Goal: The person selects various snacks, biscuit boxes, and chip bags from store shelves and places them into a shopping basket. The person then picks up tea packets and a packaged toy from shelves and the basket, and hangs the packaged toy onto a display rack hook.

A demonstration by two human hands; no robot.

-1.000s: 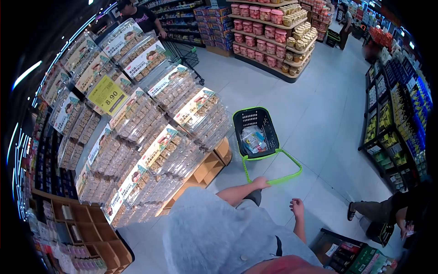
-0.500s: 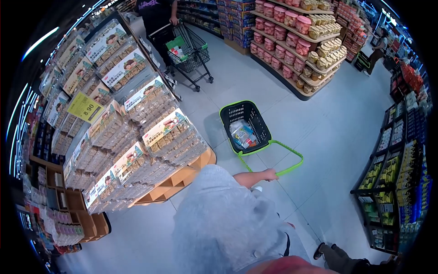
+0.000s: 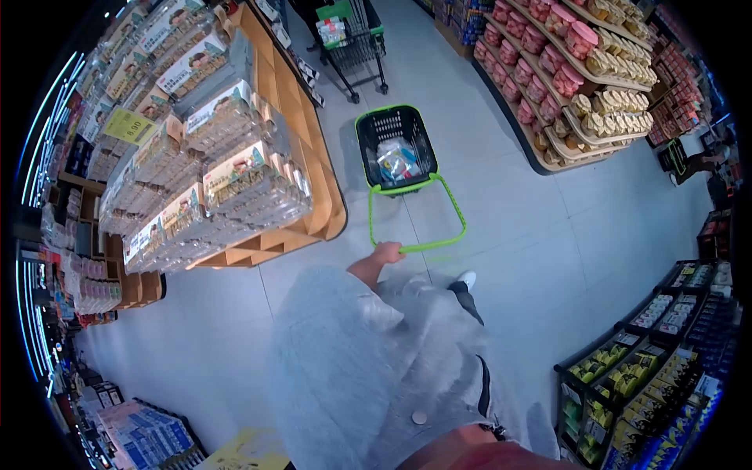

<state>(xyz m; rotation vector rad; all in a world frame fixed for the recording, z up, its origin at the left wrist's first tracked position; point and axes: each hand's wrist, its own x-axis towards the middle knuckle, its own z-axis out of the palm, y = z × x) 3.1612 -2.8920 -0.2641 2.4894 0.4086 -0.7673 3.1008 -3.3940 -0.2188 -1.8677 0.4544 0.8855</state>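
My left hand is closed around the end bar of a bright green handle. The handle belongs to a black shopping basket with a green rim, which stands on the floor ahead of me. Inside the basket lie several items in clear and printed plastic packaging; I cannot make out their kind. A grey sleeve covers my left upper arm. My right hand is out of view.
Left stands a wooden display stacked with clear boxed snacks. Ahead is a shopping cart with a person behind it. Shelves of pink-lidded jars rise on the right. Black racks of packaged goods stand lower right.
The basket and my left hand have shifted left in view, and the basket now points more straight ahead. The cart looks nearer the basket. My left hand keeps hold of the handle.
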